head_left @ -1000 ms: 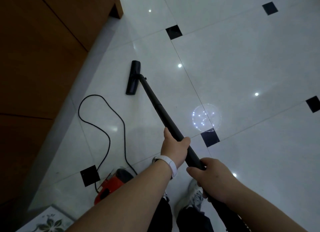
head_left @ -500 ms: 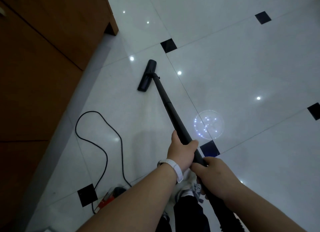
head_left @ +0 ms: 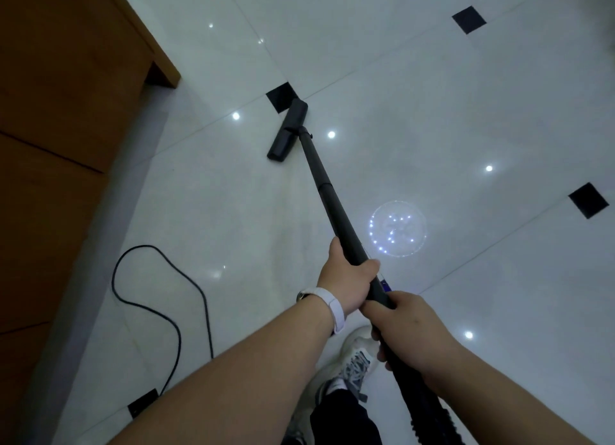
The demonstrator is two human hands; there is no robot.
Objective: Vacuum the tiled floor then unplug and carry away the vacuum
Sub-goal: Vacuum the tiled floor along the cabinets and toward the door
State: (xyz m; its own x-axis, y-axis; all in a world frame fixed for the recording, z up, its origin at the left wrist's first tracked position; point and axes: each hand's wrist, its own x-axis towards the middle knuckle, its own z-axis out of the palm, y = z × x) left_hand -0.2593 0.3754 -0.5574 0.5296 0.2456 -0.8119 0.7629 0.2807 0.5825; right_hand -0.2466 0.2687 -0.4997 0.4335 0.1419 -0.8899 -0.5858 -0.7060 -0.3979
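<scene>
- Nozzle (head_left: 288, 130) flat on the tiled floor (head_left: 432, 95), far end touching a black tile (head_left: 281, 96), near the cabinet (head_left: 60, 95); kept flat, presumably for full suction.
- Wand (head_left: 327, 195) slanted back toward the body, held two-handed for push and steering.
- Left hand (head_left: 346, 278) wrapped fully round the wand, ahead of the right.
- Right hand (head_left: 409, 324) curled tight round the wand just behind, close against the left.
- Cord (head_left: 146, 246) looped loose on the floor to the left, apart from the nozzle.
- Vacuum body out of view.
- Judged mid-vacuuming; unplugging not yet begun.
</scene>
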